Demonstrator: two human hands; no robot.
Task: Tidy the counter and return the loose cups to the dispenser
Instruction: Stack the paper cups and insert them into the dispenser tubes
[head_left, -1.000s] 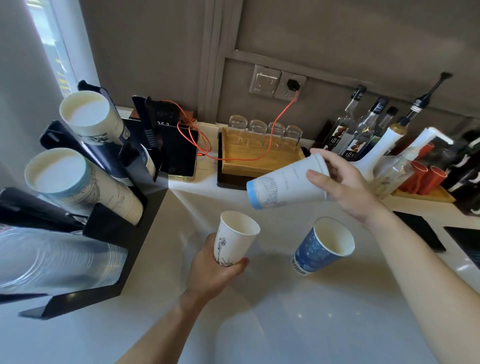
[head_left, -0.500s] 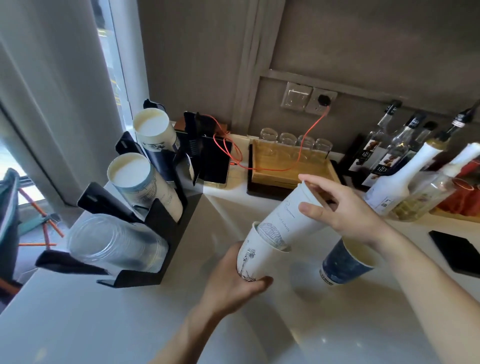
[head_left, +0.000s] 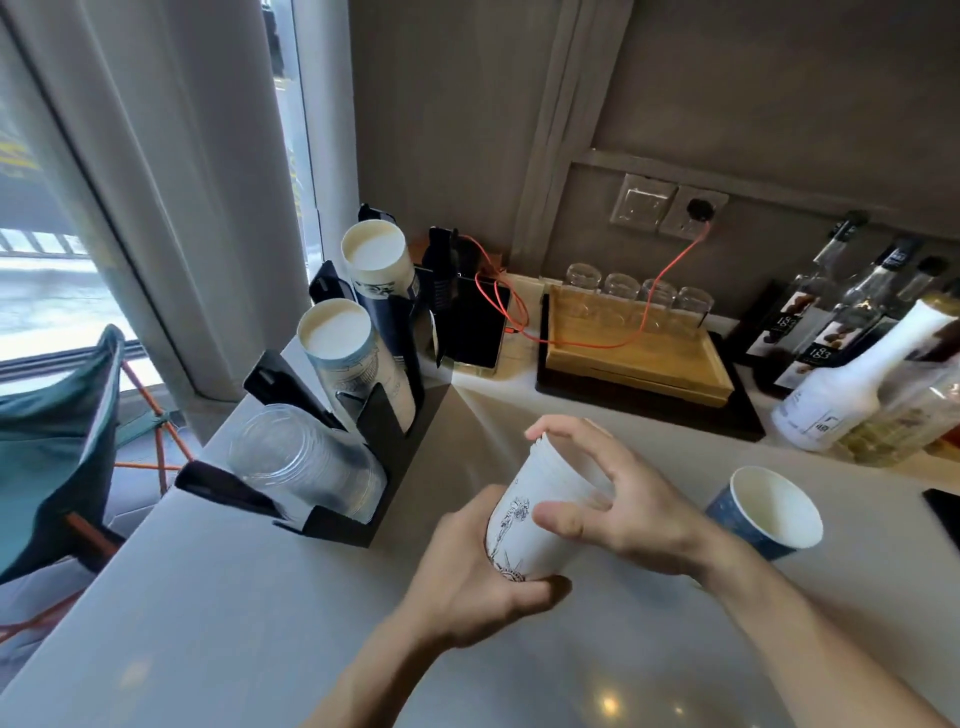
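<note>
Nesting cups: my left hand grips the white paper cup from below, fingers wrapped round its base, tilted over the counter. My right hand pinches the upper rim, thumb and fingertips around it; I judge a second cup sits inside. Blue cup stands loose just right, untouched. Next call: add the blue one, then carry the stack to the dispenser beyond, left, matching the right sleeve.
</note>
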